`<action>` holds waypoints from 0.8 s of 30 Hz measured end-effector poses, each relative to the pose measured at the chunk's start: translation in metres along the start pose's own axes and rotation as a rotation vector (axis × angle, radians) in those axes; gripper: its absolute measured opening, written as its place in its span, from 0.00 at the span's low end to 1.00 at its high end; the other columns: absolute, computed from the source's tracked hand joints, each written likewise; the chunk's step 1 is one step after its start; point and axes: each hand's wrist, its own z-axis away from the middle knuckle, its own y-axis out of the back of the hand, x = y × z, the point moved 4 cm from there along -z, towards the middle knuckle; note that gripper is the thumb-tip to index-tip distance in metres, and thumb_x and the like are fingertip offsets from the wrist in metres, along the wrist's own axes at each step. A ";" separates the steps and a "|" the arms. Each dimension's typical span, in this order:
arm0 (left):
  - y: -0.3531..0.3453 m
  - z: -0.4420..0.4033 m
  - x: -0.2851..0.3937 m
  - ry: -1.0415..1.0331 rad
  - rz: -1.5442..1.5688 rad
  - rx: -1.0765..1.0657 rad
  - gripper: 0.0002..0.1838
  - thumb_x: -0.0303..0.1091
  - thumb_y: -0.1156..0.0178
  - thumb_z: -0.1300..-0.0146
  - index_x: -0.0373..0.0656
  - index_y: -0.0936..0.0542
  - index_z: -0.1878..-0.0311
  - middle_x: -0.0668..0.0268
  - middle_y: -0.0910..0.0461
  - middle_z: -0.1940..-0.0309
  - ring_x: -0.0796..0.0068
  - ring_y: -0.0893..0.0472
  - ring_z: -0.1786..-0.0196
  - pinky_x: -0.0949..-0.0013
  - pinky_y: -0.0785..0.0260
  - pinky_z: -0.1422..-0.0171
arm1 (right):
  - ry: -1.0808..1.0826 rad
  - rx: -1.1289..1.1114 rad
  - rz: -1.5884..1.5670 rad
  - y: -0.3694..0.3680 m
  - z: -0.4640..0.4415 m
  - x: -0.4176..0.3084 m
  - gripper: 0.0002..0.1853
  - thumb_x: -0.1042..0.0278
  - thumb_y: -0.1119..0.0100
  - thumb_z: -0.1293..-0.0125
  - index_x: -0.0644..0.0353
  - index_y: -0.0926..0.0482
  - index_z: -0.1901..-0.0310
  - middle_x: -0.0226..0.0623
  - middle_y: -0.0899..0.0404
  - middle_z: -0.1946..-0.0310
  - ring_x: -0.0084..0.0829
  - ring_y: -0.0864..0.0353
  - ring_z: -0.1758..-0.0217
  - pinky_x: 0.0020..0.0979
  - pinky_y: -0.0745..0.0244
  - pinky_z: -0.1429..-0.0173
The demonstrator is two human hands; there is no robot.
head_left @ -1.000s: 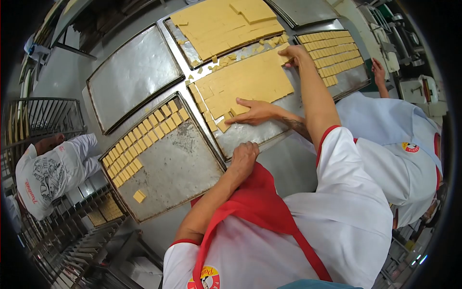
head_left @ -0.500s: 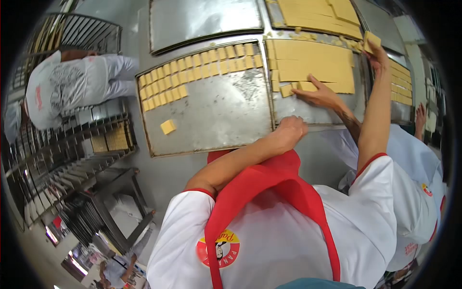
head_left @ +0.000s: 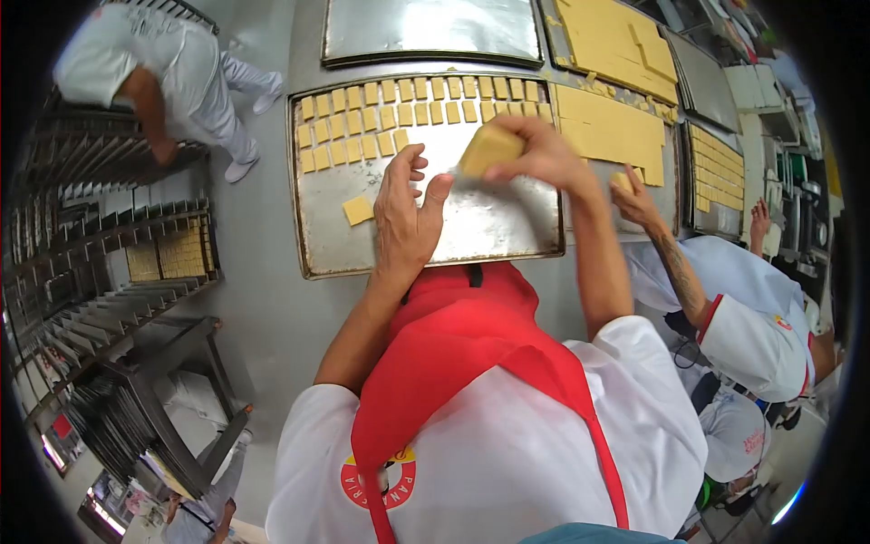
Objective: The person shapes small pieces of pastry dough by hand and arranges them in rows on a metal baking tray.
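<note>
A shallow metal baking tray (head_left: 507, 231) lies in front of me, with rows of small yellow dough pieces (head_left: 353, 127) along its far side. One separate yellow dough piece (head_left: 359, 210) sits nearer its left edge. My right hand (head_left: 548, 159) grips a thick yellow dough block (head_left: 489, 150) over the tray; both are blurred by motion. To its left, my left hand (head_left: 408, 213) is over the tray's front part with fingers apart, holding nothing. Between the left hand and the block there is a small gap.
At right, a co-worker's hand (head_left: 639, 199) holds a small yellow piece beside a tray of cut dough sheet (head_left: 607, 127). More dough sheet (head_left: 607, 41) and a bare tray (head_left: 430, 32) lie beyond. A person (head_left: 172, 82) stands by racks (head_left: 100, 245) at left.
My right hand has come from the far right over the tray with the dough block. My left hand has moved left from the tray's front right corner and opened. The co-worker's hand has shifted right.
</note>
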 end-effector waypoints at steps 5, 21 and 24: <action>0.012 0.001 -0.039 0.191 0.022 -0.137 0.23 0.51 0.37 0.24 0.37 0.19 0.45 0.51 0.13 0.64 0.54 0.13 0.60 0.56 0.23 0.54 | -0.017 -0.045 -0.433 -0.117 -0.001 0.003 0.28 0.75 0.20 0.45 0.61 0.20 0.42 0.35 0.14 0.57 0.26 0.17 0.54 0.30 0.20 0.47; 0.003 -0.008 -0.028 -0.132 -0.108 -0.235 0.28 0.36 0.25 0.36 0.32 0.20 0.36 0.52 0.12 0.57 0.55 0.12 0.57 0.58 0.19 0.49 | -0.217 0.417 -0.986 -0.095 0.030 0.024 0.21 0.75 0.33 0.29 0.72 0.22 0.36 0.44 0.14 0.49 0.32 0.13 0.48 0.35 0.17 0.41; -0.022 -0.011 -0.045 0.379 0.561 -0.397 0.32 0.32 0.23 0.36 0.30 0.23 0.31 0.54 0.11 0.52 0.69 0.12 0.52 0.69 0.20 0.46 | -0.213 0.454 -1.086 -0.103 0.023 0.023 0.20 0.79 0.33 0.30 0.75 0.21 0.38 0.50 0.14 0.49 0.37 0.12 0.51 0.36 0.14 0.44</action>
